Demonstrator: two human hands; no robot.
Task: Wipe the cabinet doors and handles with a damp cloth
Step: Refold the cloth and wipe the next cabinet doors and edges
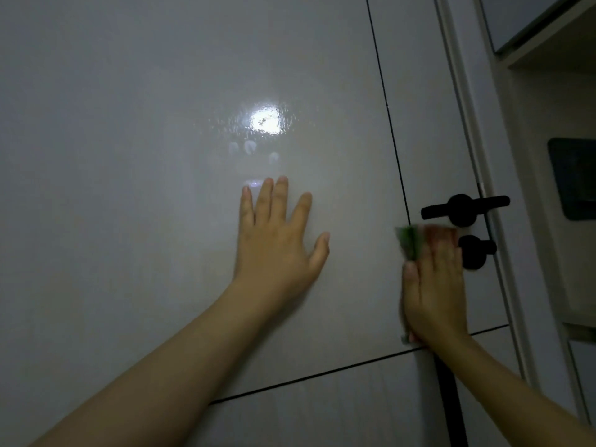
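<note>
A glossy grey-white cabinet door [145, 156] fills most of the view, with a bright light reflection and faint finger marks near its middle. My left hand [277, 240] lies flat on it with fingers spread. My right hand [432, 285] presses a green and red cloth [416, 240] flat against the narrow panel at the right, just below a black lever handle [464, 208] and beside a black knob [474, 251]. The cloth is blurred and mostly hidden under the fingers.
Thin dark seams divide the door into panels, one vertical [390, 124] and one slanting across the bottom [322, 372]. A pale door frame [467, 91] runs down the right. Beyond it a dark rectangular fitting [574, 179] sits on the wall.
</note>
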